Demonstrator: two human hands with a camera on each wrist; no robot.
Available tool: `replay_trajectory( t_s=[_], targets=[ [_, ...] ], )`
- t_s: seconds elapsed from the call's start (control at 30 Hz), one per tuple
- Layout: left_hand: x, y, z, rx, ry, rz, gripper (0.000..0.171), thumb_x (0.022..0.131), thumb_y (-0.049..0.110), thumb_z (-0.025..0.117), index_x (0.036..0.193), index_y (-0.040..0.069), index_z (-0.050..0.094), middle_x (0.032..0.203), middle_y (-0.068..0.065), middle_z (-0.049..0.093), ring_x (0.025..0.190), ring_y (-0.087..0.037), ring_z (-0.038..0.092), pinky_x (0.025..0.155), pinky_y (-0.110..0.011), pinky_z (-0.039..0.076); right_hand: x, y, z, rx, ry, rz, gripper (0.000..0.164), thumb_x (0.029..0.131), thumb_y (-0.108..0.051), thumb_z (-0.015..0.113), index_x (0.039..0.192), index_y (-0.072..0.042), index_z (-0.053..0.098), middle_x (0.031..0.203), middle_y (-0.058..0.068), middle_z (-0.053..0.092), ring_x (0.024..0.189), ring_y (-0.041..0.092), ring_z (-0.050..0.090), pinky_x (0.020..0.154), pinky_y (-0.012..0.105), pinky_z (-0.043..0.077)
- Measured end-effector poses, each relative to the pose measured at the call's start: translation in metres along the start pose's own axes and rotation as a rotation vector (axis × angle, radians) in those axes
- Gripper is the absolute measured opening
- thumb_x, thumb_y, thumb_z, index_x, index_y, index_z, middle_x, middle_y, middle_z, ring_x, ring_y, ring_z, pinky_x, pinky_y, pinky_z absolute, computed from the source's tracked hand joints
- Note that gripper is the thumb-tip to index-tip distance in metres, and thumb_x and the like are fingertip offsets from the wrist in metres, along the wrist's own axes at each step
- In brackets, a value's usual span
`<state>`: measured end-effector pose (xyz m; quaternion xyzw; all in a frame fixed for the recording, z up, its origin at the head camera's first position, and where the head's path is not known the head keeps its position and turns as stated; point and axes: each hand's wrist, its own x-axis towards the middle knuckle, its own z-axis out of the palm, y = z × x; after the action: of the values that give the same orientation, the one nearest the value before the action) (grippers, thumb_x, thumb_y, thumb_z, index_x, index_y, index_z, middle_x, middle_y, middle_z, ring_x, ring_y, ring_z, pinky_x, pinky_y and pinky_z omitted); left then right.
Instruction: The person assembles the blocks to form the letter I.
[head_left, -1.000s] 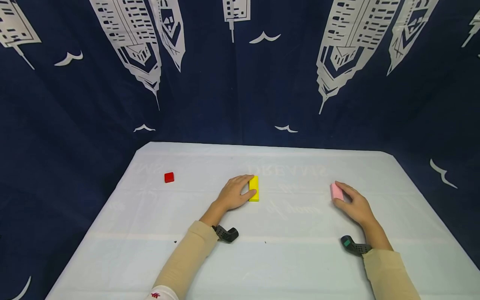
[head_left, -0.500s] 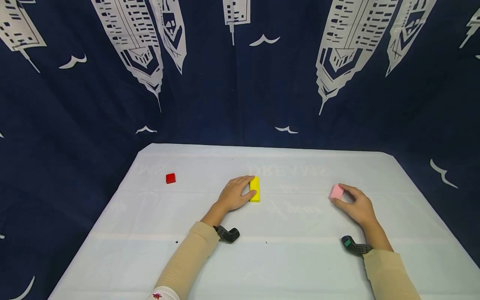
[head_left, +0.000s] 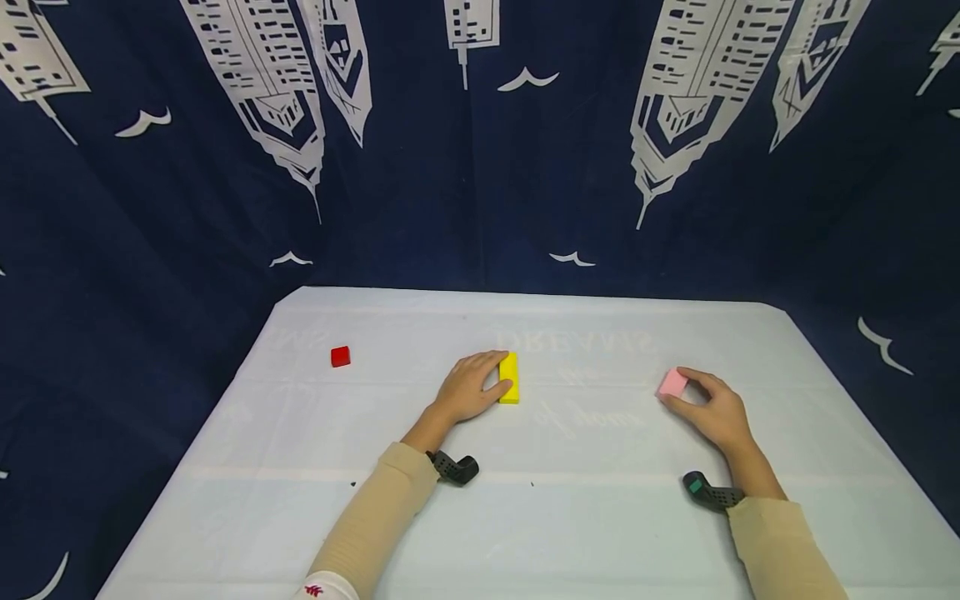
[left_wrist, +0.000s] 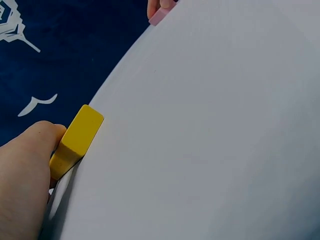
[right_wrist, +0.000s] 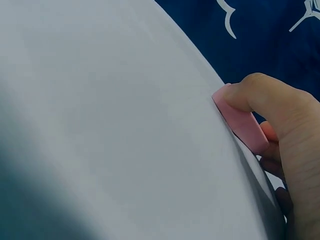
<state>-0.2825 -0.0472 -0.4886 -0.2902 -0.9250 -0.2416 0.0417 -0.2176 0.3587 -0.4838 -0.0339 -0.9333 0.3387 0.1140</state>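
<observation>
Near the middle of the table, my left hand [head_left: 470, 387] grips a long yellow block [head_left: 509, 378] by its two ends, thumb at the near end and fingers at the far one. In the left wrist view the yellow block [left_wrist: 80, 137] stands on the white surface against the thumb. My right hand [head_left: 716, 414], further right, pinches a pink block [head_left: 672, 383] between thumb and fingers. Close up in the right wrist view, the thumb presses one end of the pink block [right_wrist: 242, 125], and the other fingers are partly hidden behind it.
A small red block [head_left: 341, 357] lies at the back left of the white table [head_left: 600, 517], apart from both hands. Behind the table's far edge hangs a dark blue curtain [head_left: 480, 183] with white building and bird prints. Black cameras [head_left: 457, 469] sit on both wrists.
The pink block has turned in my right hand and now sits slanted, with the fingers shifted slightly. My left hand and the yellow block keep their place; the head view has shifted a little.
</observation>
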Motion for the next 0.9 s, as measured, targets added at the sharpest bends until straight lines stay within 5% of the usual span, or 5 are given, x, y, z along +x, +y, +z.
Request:
replay_trajectory(
  t_s=[0.9],
  targets=[
    [0.001,-0.002,0.001,0.009,-0.003,-0.001,0.059,0.099,0.043,0.048,0.149,0.013,0.040,0.150,-0.004,0.044,0.139,-0.024,0.036,0.115,-0.043,0.026,-0.001,-0.021,0.008,0.111,-0.001,-0.023,0.068,0.081,-0.032,0.080,0.133,0.004,0.055,0.139,0.031,0.047,0.129,0.050,0.039,0.105,0.062,0.032]
  ],
)
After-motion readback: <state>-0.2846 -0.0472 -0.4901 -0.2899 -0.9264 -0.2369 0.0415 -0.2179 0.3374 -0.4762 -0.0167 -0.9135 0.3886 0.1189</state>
